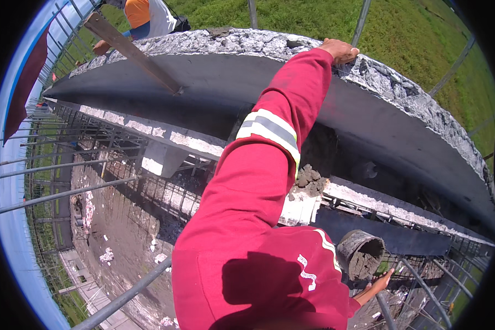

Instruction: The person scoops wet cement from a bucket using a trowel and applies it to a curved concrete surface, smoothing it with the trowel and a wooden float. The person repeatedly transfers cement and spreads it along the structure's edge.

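My left arm, in a red sleeve with a reflective band, stretches up across the view. My left hand (341, 51) is closed over the rough top edge of the curved concrete wall (401, 99). Low on the right, my right hand (375, 287) has its fingers stretched out just below a tilted bucket (353, 242). Grey wet mortar (364, 264) fills part of the bucket. Whether the right hand touches the bucket I cannot tell. A heap of mortar (310, 180) lies on the lower ledge between the arm and the bucket.
A wooden plank (132, 52) leans over the wall at the upper left. Beyond it, another person (148, 19) in orange, white and blue reaches to the wall's edge. Metal scaffold pipes (66, 193) cross the left and lower right. The ground (115, 231) lies far below; grass stretches behind the wall.
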The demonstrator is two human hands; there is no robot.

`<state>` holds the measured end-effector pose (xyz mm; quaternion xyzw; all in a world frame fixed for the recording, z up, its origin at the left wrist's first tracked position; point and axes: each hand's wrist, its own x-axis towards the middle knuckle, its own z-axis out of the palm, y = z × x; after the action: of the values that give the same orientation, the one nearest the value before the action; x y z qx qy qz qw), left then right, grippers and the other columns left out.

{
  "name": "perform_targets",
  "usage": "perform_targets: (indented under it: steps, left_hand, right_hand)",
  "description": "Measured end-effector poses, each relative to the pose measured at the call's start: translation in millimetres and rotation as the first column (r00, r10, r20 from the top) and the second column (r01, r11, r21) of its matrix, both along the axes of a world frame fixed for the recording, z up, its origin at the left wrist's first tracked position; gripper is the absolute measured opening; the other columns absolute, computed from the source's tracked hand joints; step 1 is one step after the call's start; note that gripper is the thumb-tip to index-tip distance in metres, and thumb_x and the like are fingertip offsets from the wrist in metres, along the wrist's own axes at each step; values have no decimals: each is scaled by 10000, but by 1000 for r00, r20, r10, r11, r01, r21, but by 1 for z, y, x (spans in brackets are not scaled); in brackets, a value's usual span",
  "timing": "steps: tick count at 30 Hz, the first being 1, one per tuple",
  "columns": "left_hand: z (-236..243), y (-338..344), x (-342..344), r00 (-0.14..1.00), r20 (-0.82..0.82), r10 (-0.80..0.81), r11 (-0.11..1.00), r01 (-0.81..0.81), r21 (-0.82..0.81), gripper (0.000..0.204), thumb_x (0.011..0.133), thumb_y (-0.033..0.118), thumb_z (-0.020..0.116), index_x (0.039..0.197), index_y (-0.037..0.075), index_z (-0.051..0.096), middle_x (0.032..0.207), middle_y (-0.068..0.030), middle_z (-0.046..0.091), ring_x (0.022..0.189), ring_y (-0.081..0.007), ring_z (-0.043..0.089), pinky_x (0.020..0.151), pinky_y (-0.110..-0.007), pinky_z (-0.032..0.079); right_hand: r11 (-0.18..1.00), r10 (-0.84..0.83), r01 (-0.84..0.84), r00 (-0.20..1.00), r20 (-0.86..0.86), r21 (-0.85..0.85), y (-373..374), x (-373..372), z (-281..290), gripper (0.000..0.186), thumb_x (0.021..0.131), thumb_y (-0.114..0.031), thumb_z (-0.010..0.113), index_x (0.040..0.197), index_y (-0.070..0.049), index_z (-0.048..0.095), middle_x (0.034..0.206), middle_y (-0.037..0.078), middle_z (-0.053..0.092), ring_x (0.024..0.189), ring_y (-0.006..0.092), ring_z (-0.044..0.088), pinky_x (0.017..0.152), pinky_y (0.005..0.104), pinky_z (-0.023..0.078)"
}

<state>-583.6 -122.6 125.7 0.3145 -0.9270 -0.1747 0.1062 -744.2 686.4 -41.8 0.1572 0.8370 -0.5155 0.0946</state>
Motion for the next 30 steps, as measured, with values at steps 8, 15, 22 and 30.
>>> perform_targets:
  steps: [8,15,22,30]
  left_hand:
    - [-36,-79,-17,994,45,100,989,-104,102,724,1017,610,380,1305,-10,619,1168,-206,699,1149,-281,631,1040,-343,410]
    - [-54,-133,2,986,-73,151,953,-126,276,762,1037,574,425,1420,-80,500,1395,-164,584,1292,-231,524,1100,-329,352]
    - [-26,-87,5,913,-260,314,891,-189,413,736,1048,556,372,1534,3,382,1581,-173,393,1481,-269,346,1226,-366,217]
    - [31,211,-192,511,-841,-178,979,2,-206,383,1072,240,434,1322,-3,592,1272,-189,620,1167,-279,609,1069,-398,482]
  right_hand:
    - [970,-93,83,995,-31,-228,12,0,31,407,955,-481,676,718,-165,576,603,-102,406,493,23,337,466,225,236]
    - [977,58,-55,998,10,-206,45,-49,-10,386,1007,-419,584,803,-91,604,638,-83,437,561,25,360,517,225,245]
    - [954,12,-11,1000,0,-301,102,-112,-26,337,1022,-317,481,804,-86,595,634,-86,414,551,31,327,522,236,241]
    - [985,31,-37,999,-38,-167,138,-207,-22,379,1008,-355,491,779,-70,591,658,-60,443,600,62,364,560,263,274]
